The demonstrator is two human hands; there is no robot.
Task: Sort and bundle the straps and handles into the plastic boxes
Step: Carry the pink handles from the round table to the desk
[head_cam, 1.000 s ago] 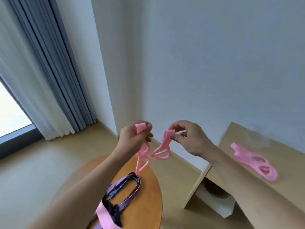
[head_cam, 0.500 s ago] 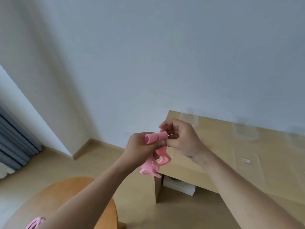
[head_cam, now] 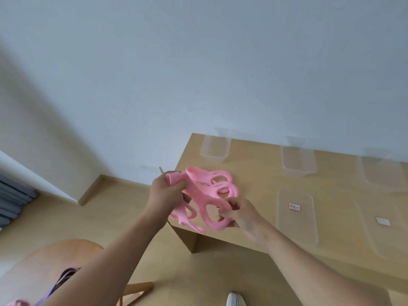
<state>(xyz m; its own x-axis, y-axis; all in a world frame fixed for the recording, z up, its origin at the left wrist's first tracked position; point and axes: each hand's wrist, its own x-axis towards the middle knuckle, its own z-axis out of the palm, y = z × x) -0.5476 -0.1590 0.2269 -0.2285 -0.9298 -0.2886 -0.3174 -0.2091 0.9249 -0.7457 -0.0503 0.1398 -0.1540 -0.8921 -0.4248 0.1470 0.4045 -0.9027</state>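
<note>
Right of your left hand gripping the rolled strap, your right hand now pinches loops over the desk's pink pile: pinks joining for bundling.

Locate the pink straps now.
Head view, centre: the pink straps are gripped by the left hand and right hand over the left end of the desk.
</note>
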